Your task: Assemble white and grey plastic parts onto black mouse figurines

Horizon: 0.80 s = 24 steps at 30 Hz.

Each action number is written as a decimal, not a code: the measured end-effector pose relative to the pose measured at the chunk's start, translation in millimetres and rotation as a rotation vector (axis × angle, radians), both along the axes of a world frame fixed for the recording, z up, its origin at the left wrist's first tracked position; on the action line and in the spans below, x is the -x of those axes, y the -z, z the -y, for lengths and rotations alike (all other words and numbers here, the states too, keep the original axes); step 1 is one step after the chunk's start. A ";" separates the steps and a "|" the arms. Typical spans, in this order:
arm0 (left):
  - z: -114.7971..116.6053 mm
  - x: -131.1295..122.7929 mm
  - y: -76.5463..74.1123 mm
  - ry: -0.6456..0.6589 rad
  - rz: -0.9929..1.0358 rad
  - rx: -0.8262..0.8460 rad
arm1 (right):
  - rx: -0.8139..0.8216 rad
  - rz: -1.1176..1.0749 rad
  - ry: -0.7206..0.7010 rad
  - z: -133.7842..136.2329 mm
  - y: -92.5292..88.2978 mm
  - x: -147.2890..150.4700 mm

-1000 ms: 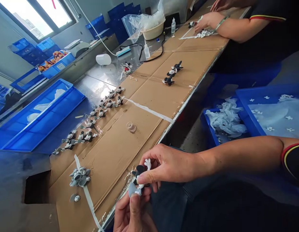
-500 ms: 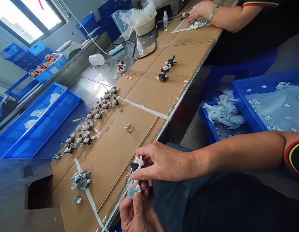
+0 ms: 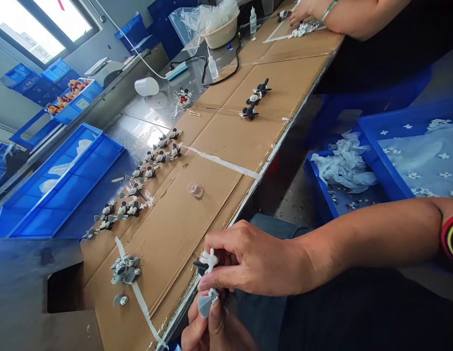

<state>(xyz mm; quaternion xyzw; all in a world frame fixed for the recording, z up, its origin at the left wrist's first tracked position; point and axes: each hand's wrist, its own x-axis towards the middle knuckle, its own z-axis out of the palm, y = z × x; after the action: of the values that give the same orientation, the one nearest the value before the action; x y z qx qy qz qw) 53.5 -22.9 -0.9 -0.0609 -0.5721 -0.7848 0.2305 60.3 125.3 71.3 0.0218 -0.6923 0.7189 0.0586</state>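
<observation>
Head view: right hand (image 3: 257, 261) pinches a figure (image 3: 210, 261) between thumb and fingers, white glove part and a black ear sticking out. Left hand (image 3: 223, 332), below it, pinches a grey piece (image 3: 204, 306) between thumb and fingers. Both held just off the near edge of the cardboard (image 3: 178, 229), which covers much of the tabletop (image 3: 136, 127). Can't tell if figure and grey piece touch; right thumb is in the way.

On the cardboard: pile of grey pieces (image 3: 124, 269) on a tape strip (image 3: 145, 308), single spare piece (image 3: 120, 300) just beside. Clear cup (image 3: 195, 190) near the middle. Group of black-and-white figures (image 3: 133, 208) along the far edge, lying close together. Three more figures (image 3: 249, 113) past the second tape strip (image 3: 222, 161).

Red-clad figure (image 3: 183, 97) stands on bare metal, near a bottle (image 3: 212, 67). Blue crate (image 3: 58, 183) far left; blue tray (image 3: 398, 168) at right with white bits inside. Top right, a co-worker's hand (image 3: 309, 9) by a heap of white parts (image 3: 304, 29).
</observation>
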 end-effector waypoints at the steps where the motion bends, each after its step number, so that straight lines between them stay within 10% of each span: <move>1: -1.7 -0.6 -1.4 -0.017 -0.008 0.002 | 0.017 -0.020 0.010 1.5 1.1 -0.6; 14: -3.8 2.5 -1.9 0.020 -0.076 0.048 | 0.241 0.060 -0.093 -0.1 10.5 -2.1; 24: 2.7 4.2 6.0 0.172 0.104 -0.115 | 0.076 0.135 -0.040 6.5 -4.1 12.1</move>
<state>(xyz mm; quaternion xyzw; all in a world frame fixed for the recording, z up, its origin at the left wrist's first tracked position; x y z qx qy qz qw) 49.3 -25.7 -6.8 -0.0557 -0.5300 -0.8353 0.1353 48.2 118.7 75.4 -0.0153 -0.6662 0.7456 -0.0018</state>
